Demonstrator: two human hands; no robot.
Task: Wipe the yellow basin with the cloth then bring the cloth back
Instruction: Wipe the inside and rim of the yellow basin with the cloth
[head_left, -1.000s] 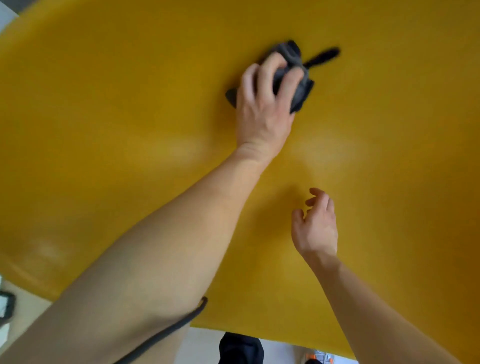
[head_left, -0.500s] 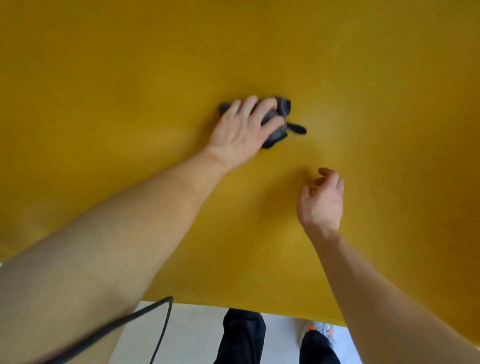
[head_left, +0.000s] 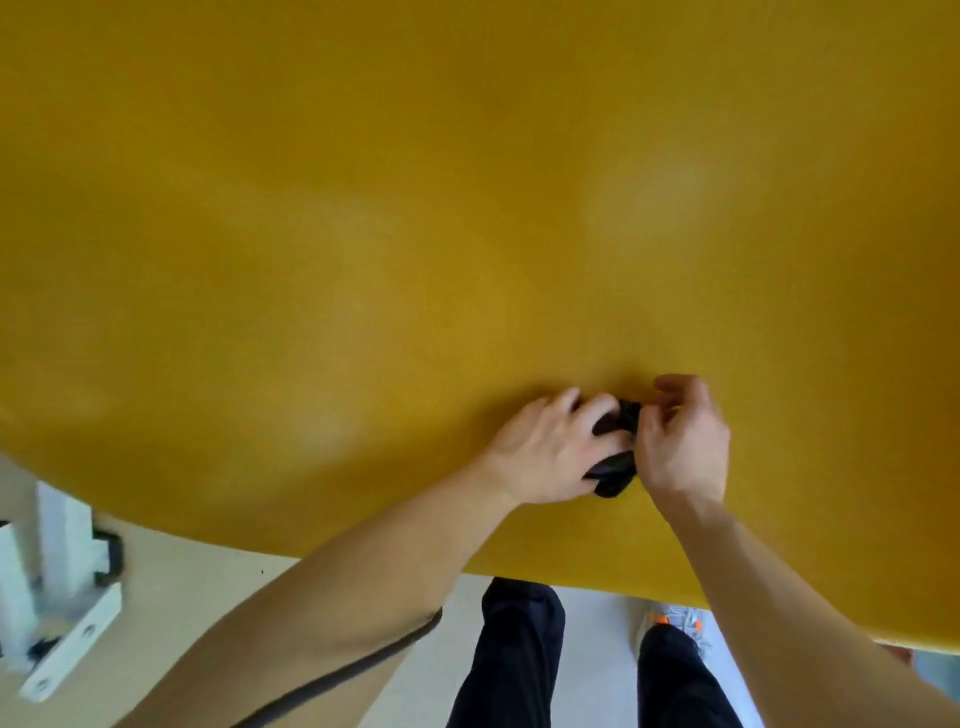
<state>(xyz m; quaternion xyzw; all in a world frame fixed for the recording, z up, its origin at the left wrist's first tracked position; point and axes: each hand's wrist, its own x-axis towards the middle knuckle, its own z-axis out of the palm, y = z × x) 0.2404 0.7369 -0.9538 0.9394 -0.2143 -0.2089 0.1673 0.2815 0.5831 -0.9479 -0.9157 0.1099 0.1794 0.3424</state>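
The yellow basin (head_left: 415, 234) fills the view, bare and unmarked, so the wiping looks largely done, while near its front edge the left hand (head_left: 545, 457) and right hand (head_left: 683, 447) together clutch the bunched dark cloth (head_left: 618, 457), not yet returned.

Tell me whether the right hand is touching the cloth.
Touching. The head view shows the right hand with its fingers pressed against the dark cloth, which the left hand also grips.

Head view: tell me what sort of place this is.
Hard to say; probably an indoor workroom. A large yellow basin fills the view, above a pale smooth floor, with a white metal bracket at the left.
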